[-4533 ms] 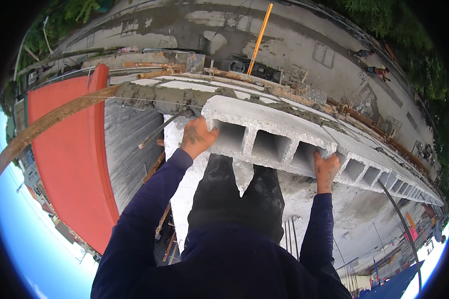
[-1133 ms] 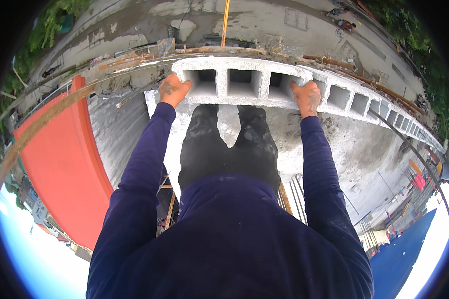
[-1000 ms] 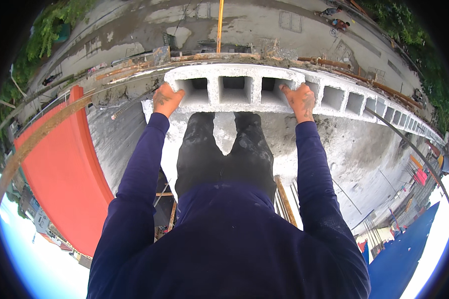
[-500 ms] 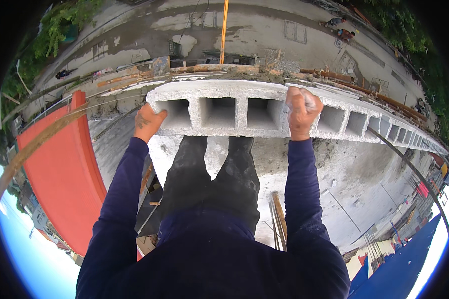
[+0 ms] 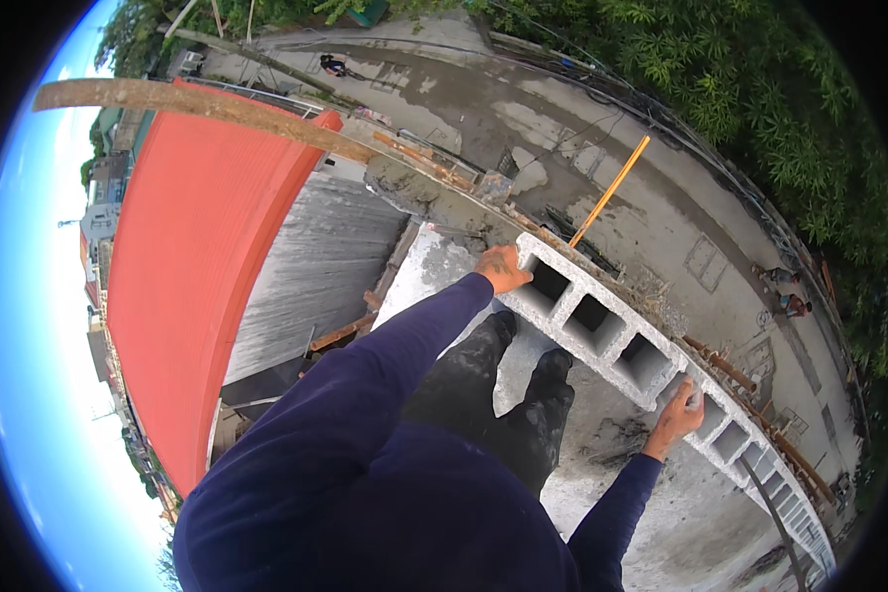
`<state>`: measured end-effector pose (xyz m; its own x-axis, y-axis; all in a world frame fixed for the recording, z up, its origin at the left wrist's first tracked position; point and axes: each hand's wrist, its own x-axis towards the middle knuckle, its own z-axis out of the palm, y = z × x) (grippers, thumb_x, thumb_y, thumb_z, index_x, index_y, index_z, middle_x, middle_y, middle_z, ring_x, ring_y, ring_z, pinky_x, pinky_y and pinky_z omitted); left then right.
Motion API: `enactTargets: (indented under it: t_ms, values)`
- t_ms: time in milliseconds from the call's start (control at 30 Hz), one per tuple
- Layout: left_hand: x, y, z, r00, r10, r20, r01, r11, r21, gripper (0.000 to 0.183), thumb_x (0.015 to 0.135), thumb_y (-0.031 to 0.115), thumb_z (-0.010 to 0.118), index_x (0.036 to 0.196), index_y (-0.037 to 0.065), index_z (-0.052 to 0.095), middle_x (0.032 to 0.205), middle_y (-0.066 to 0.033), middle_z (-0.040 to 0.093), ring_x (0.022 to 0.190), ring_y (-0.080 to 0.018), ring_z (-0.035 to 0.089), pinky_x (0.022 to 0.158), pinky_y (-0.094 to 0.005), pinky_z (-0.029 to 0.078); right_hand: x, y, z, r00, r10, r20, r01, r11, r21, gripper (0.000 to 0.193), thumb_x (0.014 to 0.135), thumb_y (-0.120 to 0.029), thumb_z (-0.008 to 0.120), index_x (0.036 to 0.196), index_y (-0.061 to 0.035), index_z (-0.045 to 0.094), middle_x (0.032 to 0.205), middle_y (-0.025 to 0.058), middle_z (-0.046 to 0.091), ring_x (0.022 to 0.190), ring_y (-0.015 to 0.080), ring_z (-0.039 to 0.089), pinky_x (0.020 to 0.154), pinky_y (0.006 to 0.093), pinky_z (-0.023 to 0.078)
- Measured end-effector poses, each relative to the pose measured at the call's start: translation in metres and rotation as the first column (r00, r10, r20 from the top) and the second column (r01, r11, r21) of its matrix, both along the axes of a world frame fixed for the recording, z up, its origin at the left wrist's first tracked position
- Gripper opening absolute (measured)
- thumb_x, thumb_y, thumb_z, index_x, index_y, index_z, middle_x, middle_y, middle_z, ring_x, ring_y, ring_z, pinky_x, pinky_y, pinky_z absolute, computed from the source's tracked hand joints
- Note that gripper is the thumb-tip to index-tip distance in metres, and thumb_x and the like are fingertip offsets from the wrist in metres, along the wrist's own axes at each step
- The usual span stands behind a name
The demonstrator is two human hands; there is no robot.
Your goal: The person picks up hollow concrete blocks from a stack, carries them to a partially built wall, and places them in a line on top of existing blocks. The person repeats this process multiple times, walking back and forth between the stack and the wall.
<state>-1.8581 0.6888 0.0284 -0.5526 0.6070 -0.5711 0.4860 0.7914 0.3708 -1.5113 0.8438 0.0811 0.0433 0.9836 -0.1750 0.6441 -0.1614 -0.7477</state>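
A grey hollow concrete block (image 5: 619,342) lies on top of the wall, its three open cells facing up. My left hand (image 5: 504,268) is closed on the block's left end. My right hand (image 5: 678,419) grips its right end, at the joint with the row of hollow blocks (image 5: 717,431) that curves away to the lower right. The fingertips of my right hand are partly hidden at the joint. My feet stand on a pale concrete surface (image 5: 602,434) just this side of the block.
A red roof (image 5: 197,247) rises on the left, with a wooden pole (image 5: 207,104) crossing over it. Beyond the wall, far below, runs a street (image 5: 661,217) with several people. An orange-yellow pole (image 5: 612,189) stands past the block. A dark rod (image 5: 775,513) crosses the row.
My view has swung left, so the block and row now slant down to the right. Both hands stay at the block's ends; the right-hand fingers have shifted from a fist-like hold.
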Motion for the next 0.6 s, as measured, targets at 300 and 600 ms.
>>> enactTargets:
  t_ms: [300, 600]
  values:
    - [0.000, -0.063, 0.042, 0.973, 0.192, 0.127, -0.216, 0.953, 0.212, 0.071, 0.077, 0.040, 0.064, 0.127, -0.006, 0.044, 0.118, -0.0231, 0.056, 0.106, -0.0316, 0.057, 0.091, -0.0351, 0.044, 0.018, -0.010, -0.006, 0.687, 0.403, 0.604, -0.290, 0.915, -0.280, 0.057, 0.076, -0.045, 0.065, 0.105, 0.0038, 0.062, 0.096, 0.0281, 0.062, 0.094, 0.0413, 0.060, 0.082, 0.0424, 0.047]
    - [0.018, -0.242, 0.028, 0.810, 0.532, 0.247, -0.554, 0.832, 0.021, 0.060, 0.079, 0.033, 0.066, 0.121, -0.007, 0.050, 0.114, -0.0210, 0.059, 0.106, -0.0300, 0.058, 0.090, -0.0338, 0.045, 0.001, 0.028, 0.000, 0.584, 0.572, 0.576, -0.363, 0.819, -0.445, 0.064, 0.071, -0.050, 0.065, 0.087, 0.0119, 0.063, 0.094, 0.0331, 0.060, 0.093, 0.0410, 0.061, 0.083, 0.0421, 0.047]
